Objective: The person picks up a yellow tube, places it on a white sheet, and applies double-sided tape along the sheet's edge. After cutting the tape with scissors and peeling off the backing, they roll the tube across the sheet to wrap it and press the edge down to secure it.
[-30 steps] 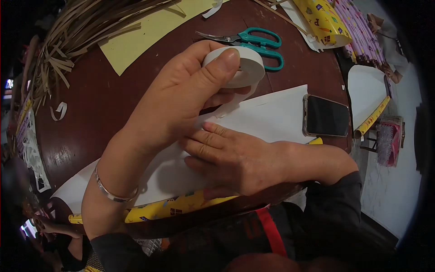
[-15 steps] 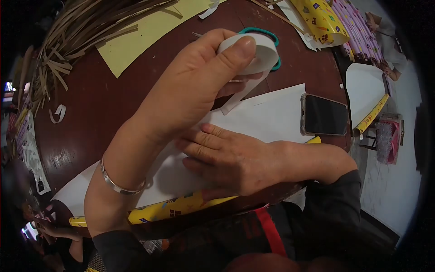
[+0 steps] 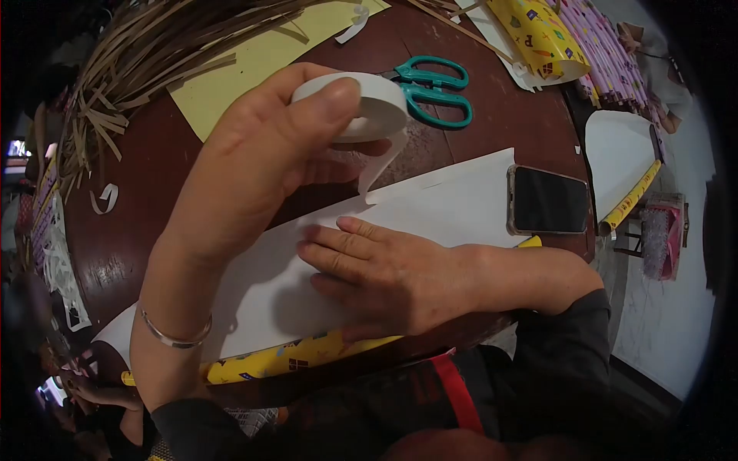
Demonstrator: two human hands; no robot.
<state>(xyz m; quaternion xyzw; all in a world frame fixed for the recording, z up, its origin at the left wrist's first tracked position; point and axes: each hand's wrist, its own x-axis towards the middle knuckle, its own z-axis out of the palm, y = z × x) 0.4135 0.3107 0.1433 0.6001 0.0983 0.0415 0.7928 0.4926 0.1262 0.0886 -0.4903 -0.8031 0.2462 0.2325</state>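
Observation:
My left hand [image 3: 261,146] grips a roll of white tape [image 3: 388,100], thumb on its side and fingers round its ring. From the roll a loose strip of tape [image 3: 382,165] hangs down to the far edge of a sheet of wrapping paper [image 3: 453,207], white side up. My right hand [image 3: 384,273] lies flat on that sheet, fingers stretched out, holding nothing. Along the sheet's near edge its yellow printed side [image 3: 284,357] shows, curled over. Just beyond the roll, teal-handled scissors [image 3: 437,92] rest on the table, their blades hidden behind the hand and roll.
A phone [image 3: 547,200] lies on the sheet's right end. Brown strips [image 3: 154,54] and yellow paper [image 3: 231,77] cover the far left. A yellow paper roll [image 3: 542,42] and purple rolled tubes [image 3: 596,46] are at the far right. Other people's hands show at both edges.
My left hand has moved left and slightly down with the tape roll, uncovering the scissors' handles. The strip still reaches the paper's edge. My right hand has barely moved.

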